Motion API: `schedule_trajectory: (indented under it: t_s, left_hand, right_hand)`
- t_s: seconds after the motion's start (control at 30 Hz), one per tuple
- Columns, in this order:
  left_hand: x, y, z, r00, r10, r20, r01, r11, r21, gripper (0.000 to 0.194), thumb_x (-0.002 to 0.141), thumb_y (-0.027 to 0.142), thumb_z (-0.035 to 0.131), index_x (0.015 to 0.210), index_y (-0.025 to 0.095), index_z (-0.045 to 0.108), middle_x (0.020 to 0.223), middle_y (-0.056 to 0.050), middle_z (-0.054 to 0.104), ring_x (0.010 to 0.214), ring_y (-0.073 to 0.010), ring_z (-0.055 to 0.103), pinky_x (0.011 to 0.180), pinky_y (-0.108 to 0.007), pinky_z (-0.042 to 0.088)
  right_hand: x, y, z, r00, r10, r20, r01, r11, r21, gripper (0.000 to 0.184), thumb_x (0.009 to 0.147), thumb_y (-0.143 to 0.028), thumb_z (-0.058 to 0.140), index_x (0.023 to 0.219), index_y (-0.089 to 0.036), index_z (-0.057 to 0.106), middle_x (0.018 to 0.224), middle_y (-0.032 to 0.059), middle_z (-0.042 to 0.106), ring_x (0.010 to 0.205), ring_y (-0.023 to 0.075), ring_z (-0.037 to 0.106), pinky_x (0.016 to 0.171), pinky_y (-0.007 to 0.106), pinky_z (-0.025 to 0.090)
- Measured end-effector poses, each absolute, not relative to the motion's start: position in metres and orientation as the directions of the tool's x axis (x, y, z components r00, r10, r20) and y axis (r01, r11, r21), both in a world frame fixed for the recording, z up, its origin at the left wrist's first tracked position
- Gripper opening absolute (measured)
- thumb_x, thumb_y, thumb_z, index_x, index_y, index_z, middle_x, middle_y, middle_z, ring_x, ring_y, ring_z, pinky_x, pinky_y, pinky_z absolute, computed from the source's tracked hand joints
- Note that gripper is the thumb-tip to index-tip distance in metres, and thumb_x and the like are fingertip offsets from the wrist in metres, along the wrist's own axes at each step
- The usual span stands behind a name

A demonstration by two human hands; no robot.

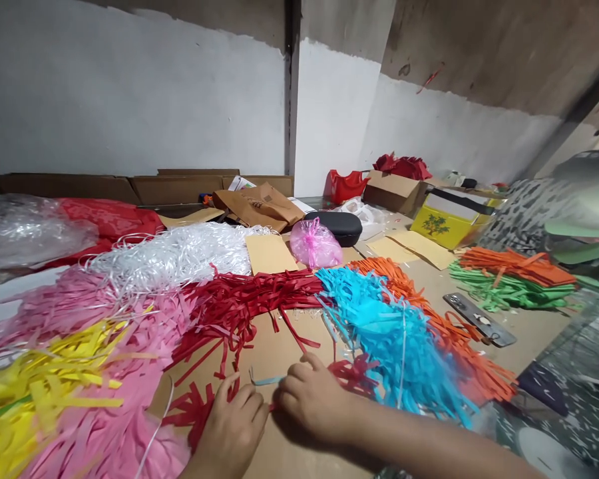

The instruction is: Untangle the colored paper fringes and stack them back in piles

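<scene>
My left hand [235, 420] is closed low in the middle of the view, over a dark red fringed bundle [190, 407] whose strips stick out to its left. Just to the right, my right hand [312, 398] has its fingers curled down, and more red strips [353, 374] show beyond its knuckles. A sliver of red spans the small gap between both hands. My fingertips are mostly hidden. A short light-blue strip [268, 381] lies by my right fingers. Behind the hands, a larger heap of dark red strips [259, 293] rests on the brown board [279, 332].
Pink strips [150, 332], yellow strips [74, 366] and white string [184, 256] lie left. Blue strips [394, 339] and orange strips [429, 313] spread right, near a phone [479, 319]. Behind are a pink bag [315, 243], a black case [342, 228] and a yellow box [436, 223].
</scene>
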State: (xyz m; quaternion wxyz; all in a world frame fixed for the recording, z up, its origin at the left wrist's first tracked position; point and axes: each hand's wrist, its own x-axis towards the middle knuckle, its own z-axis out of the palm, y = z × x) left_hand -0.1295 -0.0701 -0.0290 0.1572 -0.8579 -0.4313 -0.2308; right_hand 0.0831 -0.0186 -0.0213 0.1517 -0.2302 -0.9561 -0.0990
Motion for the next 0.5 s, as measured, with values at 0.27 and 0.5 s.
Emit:
schedule_trajectory:
  t_s: [0.27, 0.5]
  left_hand:
    - [-0.154, -0.079, -0.032, 0.464, 0.714, 0.524, 0.774, -0.614, 0.152, 0.024, 0.092, 0.01, 0.05, 0.085, 0.028, 0.065, 0.076, 0.01, 0.07, 0.075, -0.0122, 0.064, 0.095, -0.035, 0.029]
    - [-0.16, -0.073, -0.042, 0.356, 0.854, 0.379, 0.855, -0.462, 0.237, 0.014, 0.091, 0.033, 0.067, 0.078, 0.029, 0.066, 0.075, 0.012, 0.071, 0.075, -0.0147, 0.067, 0.085, -0.036, 0.027]
  right_hand:
    - [0.113, -0.016, -0.021, -0.792, 0.542, 0.283, 0.536, 0.838, -0.104, 0.014, 0.102, -0.025, 0.057, 0.097, -0.019, 0.068, 0.093, 0.0033, 0.07, 0.084, 0.0187, 0.055, 0.079, 0.037, 0.03]
    - [0.105, -0.005, -0.011, -0.64, 0.768, 0.014, 0.677, 0.573, -0.462, 0.005, 0.083, -0.022, 0.077, 0.082, -0.019, 0.074, 0.093, 0.0028, 0.072, 0.093, 0.0196, 0.06, 0.081, 0.03, 0.036]
